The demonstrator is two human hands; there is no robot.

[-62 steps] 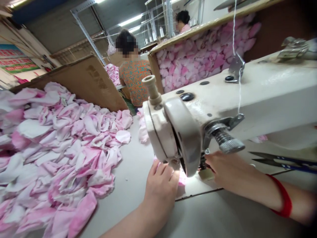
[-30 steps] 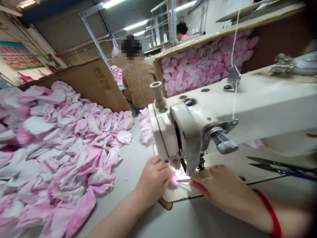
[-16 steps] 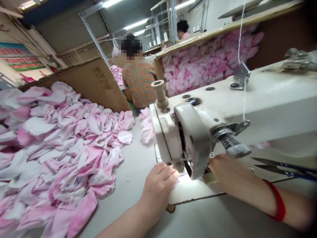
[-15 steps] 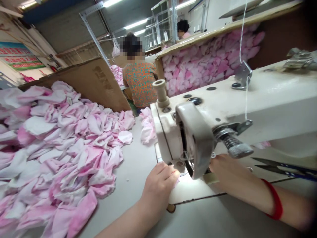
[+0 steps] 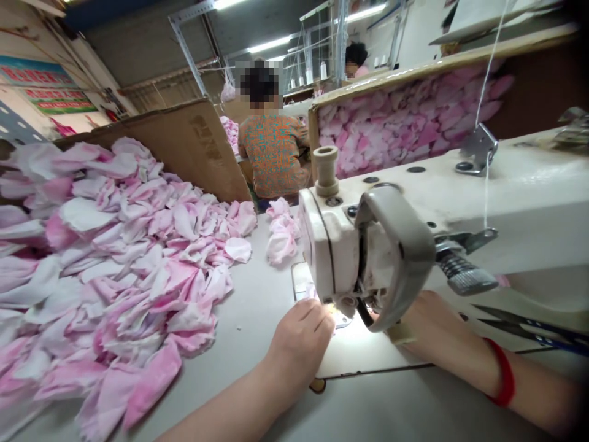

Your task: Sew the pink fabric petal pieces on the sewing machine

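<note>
My left hand (image 5: pixel 301 337) is closed at the left of the needle area of a white sewing machine (image 5: pixel 329 245), its fingers curled on a small pale pink fabric piece (image 5: pixel 311 291). Only a bit of that cloth shows past the knuckles. Behind the grey guard (image 5: pixel 416 258) my right hand (image 5: pixel 426 322) reaches in from the right, a red band on its wrist. Its fingertips are hidden by the machine head, so what they touch cannot be seen. A lamp lights the plate between both hands.
A big heap of pink and white fabric pieces (image 5: pixel 138 264) covers the table's left, before a cardboard panel (image 5: pixel 184 144). A small fabric bunch (image 5: pixel 281 233) lies behind the machine. Thread snips (image 5: pixel 529 328) lie at right. A person (image 5: pixel 273 153) sits ahead, beside a box of pink pieces (image 5: pixel 405 123).
The view has shifted, so the machine sits farther right in the picture. More pale pink cloth shows beyond my left fingers. Both hands stay near the needle area.
</note>
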